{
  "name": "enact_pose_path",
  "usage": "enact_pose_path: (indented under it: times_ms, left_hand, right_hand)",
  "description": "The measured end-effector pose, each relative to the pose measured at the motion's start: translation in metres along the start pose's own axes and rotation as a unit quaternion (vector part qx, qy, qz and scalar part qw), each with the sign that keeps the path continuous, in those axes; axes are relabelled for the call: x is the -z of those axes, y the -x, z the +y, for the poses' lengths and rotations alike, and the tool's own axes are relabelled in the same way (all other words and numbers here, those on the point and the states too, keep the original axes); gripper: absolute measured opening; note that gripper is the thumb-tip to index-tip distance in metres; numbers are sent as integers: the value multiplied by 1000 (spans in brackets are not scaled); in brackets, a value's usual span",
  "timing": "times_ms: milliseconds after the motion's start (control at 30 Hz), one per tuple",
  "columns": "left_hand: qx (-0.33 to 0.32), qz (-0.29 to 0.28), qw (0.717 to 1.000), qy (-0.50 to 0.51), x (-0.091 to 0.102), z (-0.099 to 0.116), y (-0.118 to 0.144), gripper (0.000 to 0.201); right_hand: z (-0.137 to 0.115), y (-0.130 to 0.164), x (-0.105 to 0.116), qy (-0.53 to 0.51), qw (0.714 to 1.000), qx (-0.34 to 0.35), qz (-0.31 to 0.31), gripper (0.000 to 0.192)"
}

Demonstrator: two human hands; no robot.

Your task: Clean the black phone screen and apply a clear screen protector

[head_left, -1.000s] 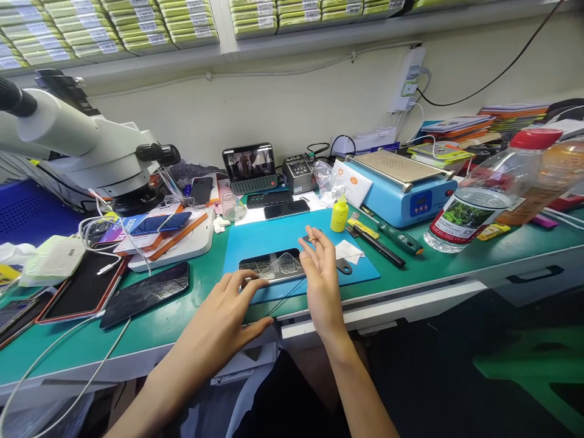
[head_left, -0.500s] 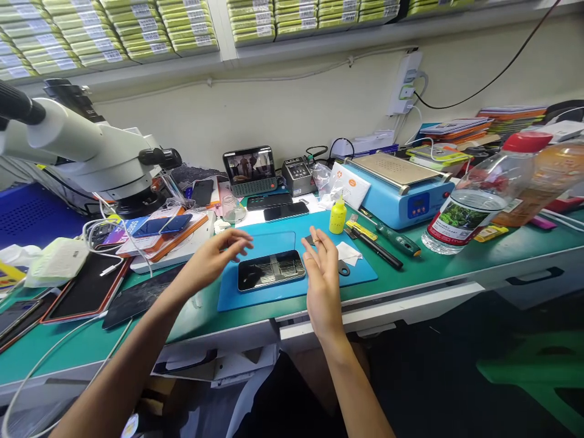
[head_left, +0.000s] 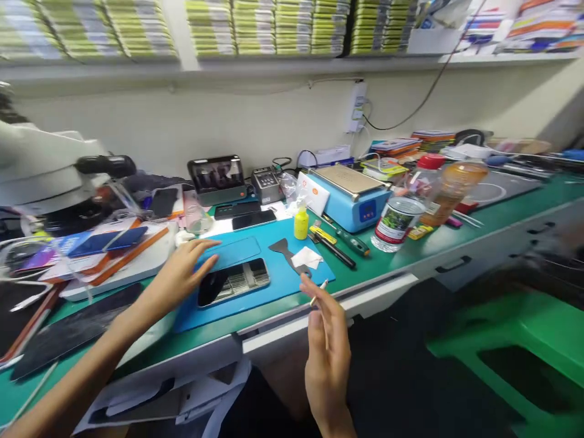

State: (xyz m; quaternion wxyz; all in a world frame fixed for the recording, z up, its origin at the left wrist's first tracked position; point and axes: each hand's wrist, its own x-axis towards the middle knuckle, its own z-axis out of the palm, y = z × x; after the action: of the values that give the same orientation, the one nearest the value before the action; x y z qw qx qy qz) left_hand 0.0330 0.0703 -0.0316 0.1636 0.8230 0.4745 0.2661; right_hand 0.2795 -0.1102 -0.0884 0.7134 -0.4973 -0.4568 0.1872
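Note:
On the blue mat (head_left: 292,296) lies a phone (head_left: 235,282), its dark glossy screen reflecting the ceiling. Behind it rests a thin clear sheet (head_left: 237,250) with rounded corners. My left hand (head_left: 185,272) hovers by the phone's left end, thumb and fingers apart, with nothing in it. Off the bench's front edge, my right hand (head_left: 329,347) is raised with a thin white stick, seemingly a cigarette (head_left: 319,294), between its fingers. A black spatula-like tool (head_left: 283,248) and a crumpled white tissue (head_left: 308,258) lie on the mat's right side.
Beyond the mat stand a yellow bottle (head_left: 300,223), a blue heating plate (head_left: 349,198) and a water bottle (head_left: 396,225). A black pen-like tool (head_left: 335,249) and green screwdriver (head_left: 353,240) lie nearby. A drawer (head_left: 328,310) juts out below. Left are a microscope (head_left: 50,176) and a dark tablet (head_left: 75,331).
The view has swung right. My right hand has drawn back from the phone, past the bench edge, and the white stick now shows in it. My left hand stays by the phone's left end.

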Motion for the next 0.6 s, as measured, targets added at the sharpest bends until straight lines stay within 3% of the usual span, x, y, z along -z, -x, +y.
enact_pose_path:
  times_ms: [67, 167, 333, 467, 600]
  left_hand:
    - [-9, -23, 1000, -8, -2, 0, 23, 60]
    - [3, -42, 994, -102, -4, -16, 50, 71]
    - [44, -56, 984, -161, -11, -46, 61, 87]
    - [47, -39, 985, -160, -13, -34, 61, 83]
    - [83, -36, 990, -112, -9, -17, 62, 90]
  right_hand:
    - [6, 16, 28, 43, 999, 8, 18, 32]
    - [20, 38, 64, 76, 991, -69, 85, 31]
    - [64, 78, 116, 97, 954, -201, 202, 34]
    - [98, 119, 166, 44, 914, -291, 279, 34]
    - [107, 155, 209, -23, 895, -350, 277, 30]
